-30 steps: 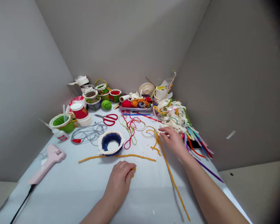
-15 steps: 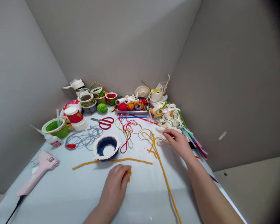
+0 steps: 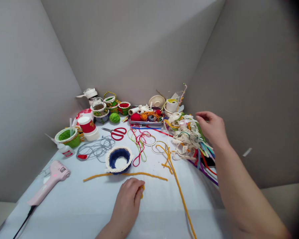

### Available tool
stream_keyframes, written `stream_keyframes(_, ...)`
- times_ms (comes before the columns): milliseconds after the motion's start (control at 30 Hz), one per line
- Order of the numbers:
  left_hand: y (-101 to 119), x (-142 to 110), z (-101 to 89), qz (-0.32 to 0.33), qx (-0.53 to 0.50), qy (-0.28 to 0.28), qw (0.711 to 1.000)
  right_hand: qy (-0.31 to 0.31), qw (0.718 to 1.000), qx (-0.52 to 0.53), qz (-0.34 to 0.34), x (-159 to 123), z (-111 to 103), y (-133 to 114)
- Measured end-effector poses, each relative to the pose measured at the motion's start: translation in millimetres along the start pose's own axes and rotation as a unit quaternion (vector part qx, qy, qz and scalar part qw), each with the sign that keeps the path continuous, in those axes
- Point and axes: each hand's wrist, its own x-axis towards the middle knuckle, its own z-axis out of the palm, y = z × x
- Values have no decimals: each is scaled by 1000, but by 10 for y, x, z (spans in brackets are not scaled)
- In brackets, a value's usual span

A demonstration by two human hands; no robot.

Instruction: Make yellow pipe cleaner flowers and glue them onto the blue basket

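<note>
My left hand rests low over the table, its fingers closed around a small piece of yellow yarn that pokes out at the fingertips. Just beyond it, a dark blue bowl with a white braided rim stands by a straight strand of yellow yarn. At the right, my right hand is raised at the far edge of the lace pile, thumb and fingers pinched together. Whatever lies between them cannot be made out. A longer yellow yarn strand runs down the table between the hands.
A pink glue gun lies at the left, near a glue bottle and a green basket. Red-handled scissors and grey cord lie behind the bowl. A tray of yarn balls sits at the back.
My right hand has moved up and to the right, from the front of the lace pile to its far right side. My left hand stays put with its yarn; the view has shifted slightly.
</note>
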Motion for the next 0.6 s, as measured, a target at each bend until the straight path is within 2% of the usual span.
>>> stream_keyframes(167,33,10,-6,1,17,-2,1000,-19,997,-51,-47,439,223,48)
stream_keyframes(333,38,16,-11,16,30,0,999,-94,983,-96,-126,661,486,-183)
stream_keyframes(467,17,30,-1,37,43,10,998,-195,959,-105,-177,817,892,-394)
stream_keyframes(600,-16,43,11,52,56,8,997,-307,923,-131,-193,901,1406,-410)
